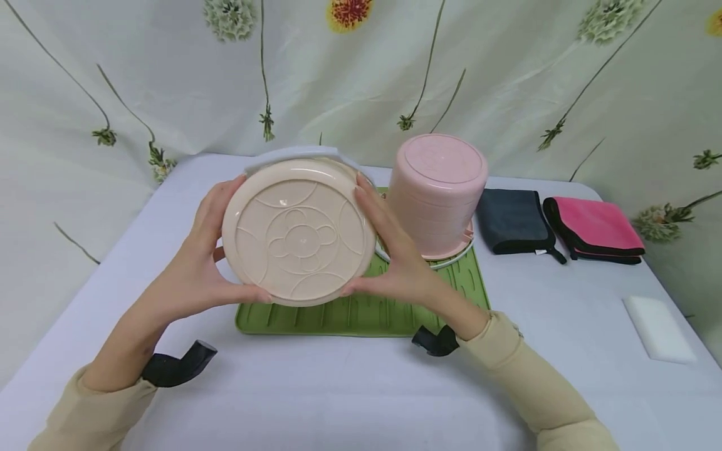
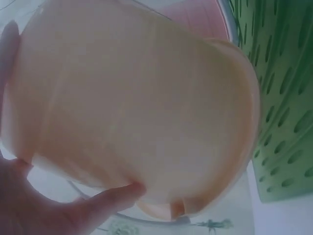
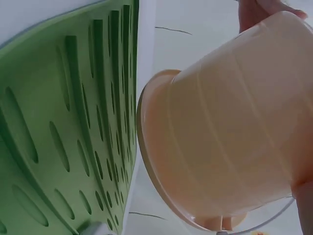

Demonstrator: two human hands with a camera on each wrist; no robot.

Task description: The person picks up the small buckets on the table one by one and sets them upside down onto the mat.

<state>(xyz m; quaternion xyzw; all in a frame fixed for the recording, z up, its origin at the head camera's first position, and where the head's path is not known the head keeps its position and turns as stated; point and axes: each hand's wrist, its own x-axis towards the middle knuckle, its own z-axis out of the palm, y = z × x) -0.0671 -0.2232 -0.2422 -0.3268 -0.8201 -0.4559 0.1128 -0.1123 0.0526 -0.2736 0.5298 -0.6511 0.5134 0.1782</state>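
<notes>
Both hands hold a round peach plastic tub (image 1: 299,232) in the air over the green ridged mat (image 1: 361,313), its flower-embossed base turned toward the head camera. My left hand (image 1: 217,250) grips its left side, with the thumb (image 2: 105,200) under the wall. My right hand (image 1: 386,250) grips the right side, fingers along the edge and thumb below. The wrist views show the tub's side wall (image 2: 132,107) and its flared rim (image 3: 146,147) close to the mat (image 3: 63,127). A pale rim (image 1: 293,153) shows behind the tub's top edge.
A pink tub (image 1: 437,194) stands upside down on the mat's back right corner. Folded grey (image 1: 513,222) and pink (image 1: 595,228) cloths lie to its right, and a white sponge block (image 1: 657,329) sits near the table's right edge. A flowered curtain hangs behind.
</notes>
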